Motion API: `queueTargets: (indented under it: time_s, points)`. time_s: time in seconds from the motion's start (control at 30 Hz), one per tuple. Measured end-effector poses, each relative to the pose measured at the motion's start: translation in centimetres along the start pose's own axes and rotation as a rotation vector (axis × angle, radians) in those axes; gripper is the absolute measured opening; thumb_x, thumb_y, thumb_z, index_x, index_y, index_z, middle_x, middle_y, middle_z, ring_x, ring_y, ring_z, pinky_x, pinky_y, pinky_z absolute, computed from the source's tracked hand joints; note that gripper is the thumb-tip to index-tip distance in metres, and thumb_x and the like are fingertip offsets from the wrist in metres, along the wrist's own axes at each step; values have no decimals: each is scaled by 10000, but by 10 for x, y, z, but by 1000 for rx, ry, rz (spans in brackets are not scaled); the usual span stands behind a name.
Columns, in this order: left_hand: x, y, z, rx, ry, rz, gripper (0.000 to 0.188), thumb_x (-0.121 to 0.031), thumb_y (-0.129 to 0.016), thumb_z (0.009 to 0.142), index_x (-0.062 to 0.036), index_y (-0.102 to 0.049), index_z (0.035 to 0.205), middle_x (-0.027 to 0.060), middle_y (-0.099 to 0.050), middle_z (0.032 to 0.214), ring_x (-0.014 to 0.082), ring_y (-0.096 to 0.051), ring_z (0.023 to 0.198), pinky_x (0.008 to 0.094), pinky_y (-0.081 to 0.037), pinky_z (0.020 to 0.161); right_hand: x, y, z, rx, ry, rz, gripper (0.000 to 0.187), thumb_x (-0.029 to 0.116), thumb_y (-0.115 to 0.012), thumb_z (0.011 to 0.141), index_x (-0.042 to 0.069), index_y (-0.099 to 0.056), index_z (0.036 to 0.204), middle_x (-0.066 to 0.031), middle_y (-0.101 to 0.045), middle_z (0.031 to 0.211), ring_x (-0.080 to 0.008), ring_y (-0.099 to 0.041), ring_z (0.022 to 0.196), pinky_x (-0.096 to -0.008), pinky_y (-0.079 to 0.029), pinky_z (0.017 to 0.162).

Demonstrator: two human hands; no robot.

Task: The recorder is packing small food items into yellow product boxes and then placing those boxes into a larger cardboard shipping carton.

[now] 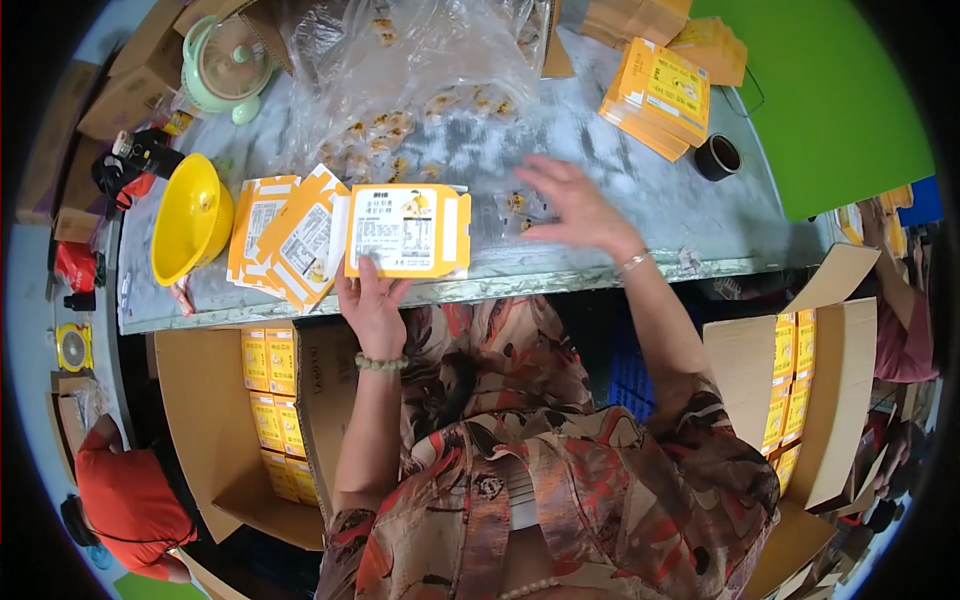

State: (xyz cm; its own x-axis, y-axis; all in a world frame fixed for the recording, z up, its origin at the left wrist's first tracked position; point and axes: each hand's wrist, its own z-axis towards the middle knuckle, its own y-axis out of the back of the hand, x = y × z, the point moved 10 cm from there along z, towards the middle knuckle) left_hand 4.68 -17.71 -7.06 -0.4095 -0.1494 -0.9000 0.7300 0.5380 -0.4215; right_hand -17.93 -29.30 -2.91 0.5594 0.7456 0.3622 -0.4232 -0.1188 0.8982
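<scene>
My left hand point(373, 305) grips the lower edge of a yellow and white carton point(408, 230), flat in shape, with its printed side facing up. My right hand point(578, 208) is over the table to the right of it, fingers apart, with nothing visibly held. Close to those fingertips lie a few small clear packets point(518, 203) with dark and yellow marks. Left of the held carton, several flat yellow and white cartons point(300, 240) overlap in a loose pile. Beyond it, more small wrapped packets point(385, 130) are scattered beside a large clear plastic bag point(430, 60).
A yellow bowl point(192, 220) is tipped on its side at the left, near a pale green lidded pot point(225, 70). Stacked flat cartons point(660, 95) and a dark cup point(717, 157) sit far right. Boxes of yellow packs stand below the table edge, left point(205, 430) and right point(845, 400).
</scene>
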Motion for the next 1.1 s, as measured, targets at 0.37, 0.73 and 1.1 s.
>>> queueTargets:
  time_s: [0.37,0.73,1.1]
  points:
    - [34,-44,28,83,48,153,347,-238,-499,805,-53,-400,1081,64,-513,925,135,-549,746,220,-488,520,-36,-20,-24,143,-315,139,814,240,-718,477,46,-347,1175,-196,-347,1126,-320,-467,948,-322,-405,792]
    - [52,-62,6,95,164,-246,301,-203,-430,839,-84,-331,1097,103,-504,995,230,-553,832,338,-503,639,4,-31,0,-232,-474,1860,336,86,-545,750,2,-449,1061,-37,-512,909,-85,-509,768,-211,-421,684]
    - [-71,-36,-44,368,-242,411,247,-92,-549,748,26,-493,958,127,-530,933,149,-523,788,249,-423,709,108,104,29,153,189,675,206,187,-531,771,10,-467,686,-75,-484,574,-132,-449,499,-252,-373,485]
